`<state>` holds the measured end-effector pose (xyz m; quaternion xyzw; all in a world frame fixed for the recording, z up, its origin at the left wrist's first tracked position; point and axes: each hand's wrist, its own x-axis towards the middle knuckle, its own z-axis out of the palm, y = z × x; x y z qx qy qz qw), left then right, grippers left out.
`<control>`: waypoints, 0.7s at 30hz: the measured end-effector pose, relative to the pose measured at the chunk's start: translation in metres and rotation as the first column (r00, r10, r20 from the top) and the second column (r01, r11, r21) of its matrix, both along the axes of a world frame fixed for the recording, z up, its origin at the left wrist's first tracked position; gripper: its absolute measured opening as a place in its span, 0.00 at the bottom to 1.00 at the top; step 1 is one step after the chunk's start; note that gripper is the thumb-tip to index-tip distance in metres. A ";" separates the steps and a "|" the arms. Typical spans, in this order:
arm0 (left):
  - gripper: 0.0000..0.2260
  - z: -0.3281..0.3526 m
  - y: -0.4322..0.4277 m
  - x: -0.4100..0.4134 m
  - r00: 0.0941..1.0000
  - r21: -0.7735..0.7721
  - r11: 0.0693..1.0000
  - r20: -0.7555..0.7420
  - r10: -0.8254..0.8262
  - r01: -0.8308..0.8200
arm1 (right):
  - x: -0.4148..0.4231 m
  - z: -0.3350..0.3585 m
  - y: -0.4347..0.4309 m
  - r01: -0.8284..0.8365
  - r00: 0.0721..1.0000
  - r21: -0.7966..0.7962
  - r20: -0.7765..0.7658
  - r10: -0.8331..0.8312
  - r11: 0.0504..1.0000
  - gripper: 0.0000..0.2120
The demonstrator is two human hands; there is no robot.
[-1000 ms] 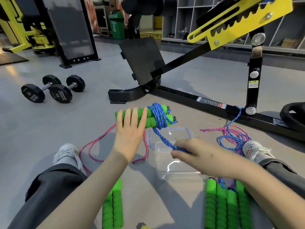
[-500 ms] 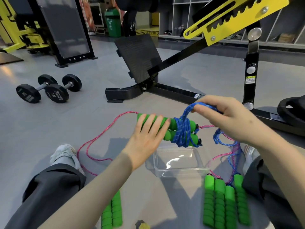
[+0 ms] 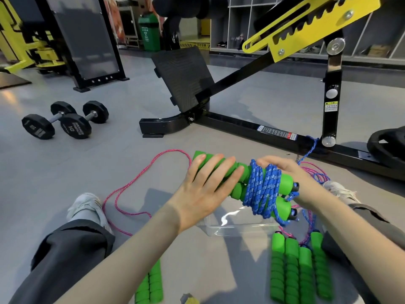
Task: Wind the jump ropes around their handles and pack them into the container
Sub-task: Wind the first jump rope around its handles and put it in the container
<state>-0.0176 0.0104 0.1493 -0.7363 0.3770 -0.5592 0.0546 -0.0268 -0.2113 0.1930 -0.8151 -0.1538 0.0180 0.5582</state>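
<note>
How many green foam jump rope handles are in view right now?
8. Two green foam handles are held in the left hand and right hand, wrapped in blue rope. Four lie on the floor lower right. Two lie lower left. More may be hidden.

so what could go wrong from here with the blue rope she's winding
The blue rope trails right toward the black machine frame and may be hooked there, so it could snag. It also runs through the loose pink rope, which could tangle in. The coils sit near the handle ends and might slip off.

Right hand (image 3: pixel 287 172) dropped behind handles (image 3: pixel 238 178); blue rope (image 3: pixel 263 189) wound tighter.
</note>
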 end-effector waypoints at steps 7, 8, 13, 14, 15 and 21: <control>0.24 -0.005 0.006 0.005 0.998 0.001 0.998 -0.019 0.068 -0.068 | -0.005 -0.048 0.013 0.166 0.905 -0.033 -0.393 -0.166 0.986 0.10; 0.24 -0.007 0.007 0.006 0.996 0.002 0.996 -0.028 0.090 -0.090 | -0.008 -0.052 0.022 0.097 0.934 -0.007 -0.344 -0.093 0.995 0.10; 0.27 -0.004 0.015 0.013 0.959 -0.036 0.966 -0.137 0.248 -0.255 | -0.023 -0.061 0.061 0.045 0.948 0.135 -0.317 0.000 0.990 0.17; 0.28 -0.006 0.017 0.015 0.948 -0.018 0.958 -0.154 0.279 -0.285 | -0.025 -0.059 0.066 0.039 0.946 0.113 -0.324 0.000 0.993 0.17; 0.28 -0.008 0.020 0.017 0.937 0.002 0.951 -0.169 0.306 -0.310 | -0.026 -0.057 0.070 0.034 0.951 0.066 -0.309 -0.012 0.997 0.17; 0.30 -0.017 0.029 0.026 0.917 -0.028 0.931 -0.185 0.354 -0.365 | -0.030 -0.030 0.073 -0.029 0.999 -0.318 -0.035 0.019 0.948 0.16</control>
